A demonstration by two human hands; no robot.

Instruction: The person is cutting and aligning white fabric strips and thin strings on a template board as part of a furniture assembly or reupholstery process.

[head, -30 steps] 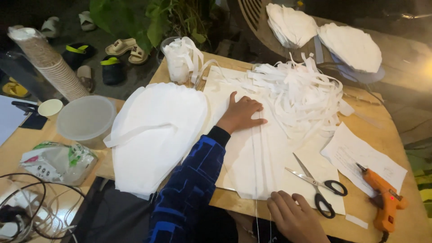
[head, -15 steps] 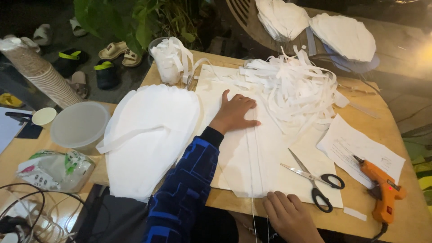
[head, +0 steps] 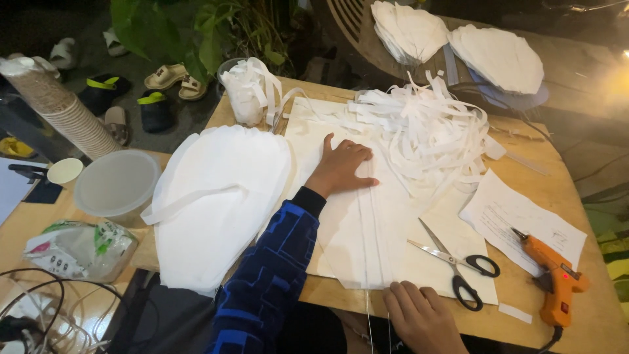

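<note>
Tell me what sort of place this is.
Probably an informal craft work table at a home or patio. A wooden table carries a heap of cut white strips, scissors and an orange glue gun, while sandals lie on the floor beside potted plants.

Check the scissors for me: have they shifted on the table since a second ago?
No. The scissors lie at the same spot and angle on the white sheet, beside the orange glue gun; only the camera moved.

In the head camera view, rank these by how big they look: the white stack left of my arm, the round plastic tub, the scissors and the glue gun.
1. White stack, clearly largest.
2. Round plastic tub.
3. Scissors and orange glue gun look about alike; too close to rank.
</note>
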